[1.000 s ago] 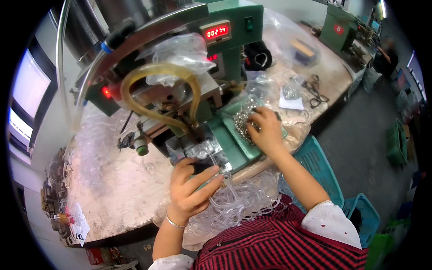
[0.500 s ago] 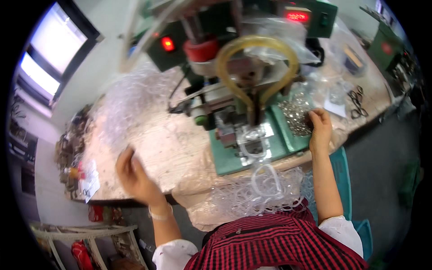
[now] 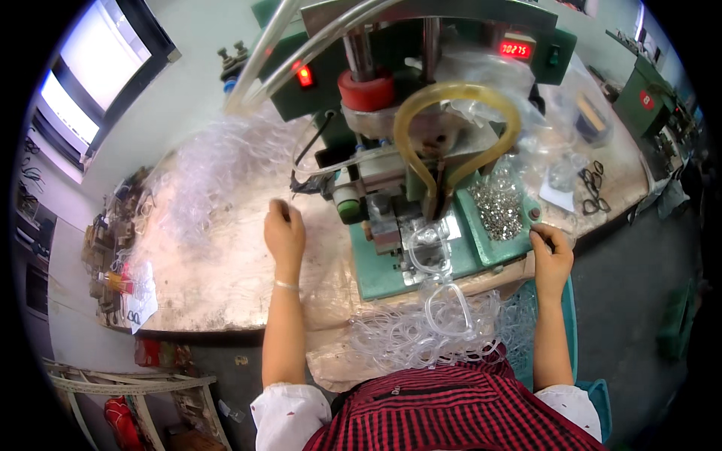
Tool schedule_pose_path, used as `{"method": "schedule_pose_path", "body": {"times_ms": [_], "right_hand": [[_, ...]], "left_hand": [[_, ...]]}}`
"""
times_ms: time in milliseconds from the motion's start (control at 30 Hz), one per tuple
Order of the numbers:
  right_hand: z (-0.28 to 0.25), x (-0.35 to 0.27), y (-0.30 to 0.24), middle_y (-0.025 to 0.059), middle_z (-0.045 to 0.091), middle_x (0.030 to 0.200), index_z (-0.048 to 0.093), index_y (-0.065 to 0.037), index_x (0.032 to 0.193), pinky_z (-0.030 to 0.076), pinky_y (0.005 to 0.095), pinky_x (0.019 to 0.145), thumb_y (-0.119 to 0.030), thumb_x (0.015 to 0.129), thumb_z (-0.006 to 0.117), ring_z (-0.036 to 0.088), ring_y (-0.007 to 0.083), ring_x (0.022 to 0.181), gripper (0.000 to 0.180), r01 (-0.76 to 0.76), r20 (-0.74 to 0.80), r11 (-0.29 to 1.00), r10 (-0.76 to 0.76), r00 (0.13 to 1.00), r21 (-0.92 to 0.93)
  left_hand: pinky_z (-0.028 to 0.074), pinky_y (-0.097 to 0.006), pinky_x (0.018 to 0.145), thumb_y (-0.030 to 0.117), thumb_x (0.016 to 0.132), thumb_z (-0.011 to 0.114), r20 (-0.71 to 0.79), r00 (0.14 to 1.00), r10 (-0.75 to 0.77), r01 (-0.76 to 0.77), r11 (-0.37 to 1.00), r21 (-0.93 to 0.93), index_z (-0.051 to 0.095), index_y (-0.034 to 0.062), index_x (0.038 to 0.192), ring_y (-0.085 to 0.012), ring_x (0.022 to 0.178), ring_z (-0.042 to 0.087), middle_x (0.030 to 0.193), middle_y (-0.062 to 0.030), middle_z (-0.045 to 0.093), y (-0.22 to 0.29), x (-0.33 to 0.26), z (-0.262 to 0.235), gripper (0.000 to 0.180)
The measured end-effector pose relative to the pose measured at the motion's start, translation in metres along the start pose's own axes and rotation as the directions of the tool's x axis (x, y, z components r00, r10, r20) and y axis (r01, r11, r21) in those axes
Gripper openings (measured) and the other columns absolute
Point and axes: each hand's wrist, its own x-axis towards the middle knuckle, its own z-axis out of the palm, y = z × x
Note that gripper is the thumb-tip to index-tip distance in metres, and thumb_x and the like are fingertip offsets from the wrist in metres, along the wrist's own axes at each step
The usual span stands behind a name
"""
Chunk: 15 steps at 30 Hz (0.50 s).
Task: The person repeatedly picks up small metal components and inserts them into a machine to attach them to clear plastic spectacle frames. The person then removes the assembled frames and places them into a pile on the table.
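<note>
My left hand rests on the worn tabletop left of the green press machine, fingers curled shut with nothing visible in them. My right hand sits at the front right corner of the machine's green tray, fingertips pinched together beside a heap of small shiny metal parts. Whether a part is between the fingers is too small to tell. A clear plastic eyeglass frame lies on the machine base under the press head. More clear frames are piled in my lap.
A heap of clear plastic frames covers the table's far left. A yellow hose loop hangs in front of the press. Dark eyeglass frames and plastic bags lie at the right. A blue crate stands by my right arm.
My left hand left the machine base, swung out to the table's left edge, and has come back toward the machine with fingers curled. My right hand stayed by the metal parts.
</note>
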Motion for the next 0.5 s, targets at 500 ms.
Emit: {"method": "schedule_pose_path", "body": {"times_ms": [500], "right_hand": [[0.1,-0.011,-0.116,0.0051,0.064,0.092,0.053,0.003,0.118,0.047,0.0231,0.081,0.001,0.077,0.07,0.061,0.0104,0.086,0.044,-0.033,0.263,0.749,-0.191,0.946,0.662]], "left_hand": [[0.044,-0.026,0.064,0.013,0.097,0.053,0.188,0.972,-0.141,0.23,0.746,-0.625,0.062,0.0077,0.109,-0.0121,0.076,0.055,0.084,-0.0049,0.059,0.02,-0.049,-0.048,0.016]]}}
